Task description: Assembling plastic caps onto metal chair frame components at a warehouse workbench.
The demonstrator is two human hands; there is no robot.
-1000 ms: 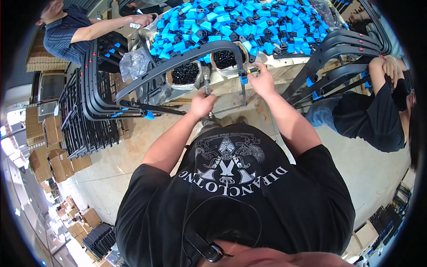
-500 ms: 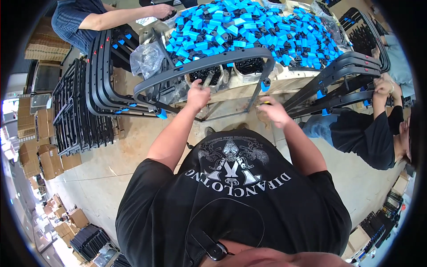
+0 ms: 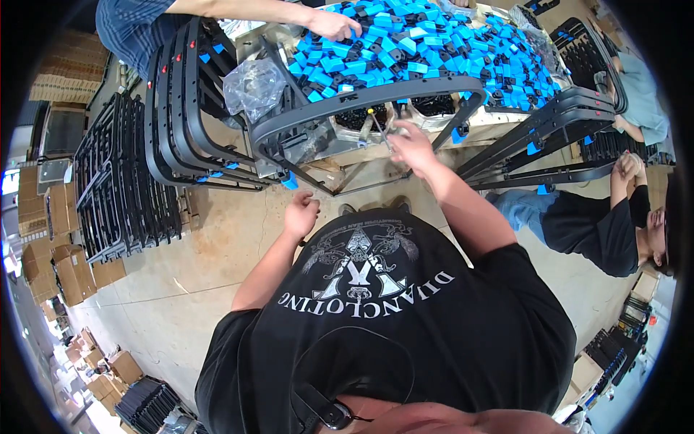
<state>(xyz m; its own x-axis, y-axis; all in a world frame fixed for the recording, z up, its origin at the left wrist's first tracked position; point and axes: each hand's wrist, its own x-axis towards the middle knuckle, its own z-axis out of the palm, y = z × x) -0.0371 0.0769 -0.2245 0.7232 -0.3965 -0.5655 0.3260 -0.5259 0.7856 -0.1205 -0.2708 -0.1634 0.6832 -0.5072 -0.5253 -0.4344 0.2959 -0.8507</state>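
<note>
My right hand (image 3: 413, 148) is by the table's front edge, fingers closed around a slim dark tool with a yellow tip (image 3: 371, 112); its kind is unclear. Beside it, a short light-coloured handle (image 3: 365, 132) leans at a tub of small black parts (image 3: 354, 118). My left hand (image 3: 302, 214) is lower, off the table, with curled fingers; whether anything small is in them I cannot make out. Before me stands a black rounded tube frame (image 3: 376, 92), with a blue-and-black end piece (image 3: 289, 180) on its left leg and another (image 3: 459, 135) on its right.
Blue-and-black plastic pieces (image 3: 434, 50) are heaped on the table. A co-worker's hand (image 3: 334, 25) reaches over them. Black frames stand at left (image 3: 170, 108) and right (image 3: 557, 123). A clear plastic bag (image 3: 253, 87) lies back left. Another person (image 3: 593, 217) is at right.
My left hand has drawn back from the tub toward me. My right hand has moved left and up to the table edge. The co-worker's hand has moved right onto the blue pieces.
</note>
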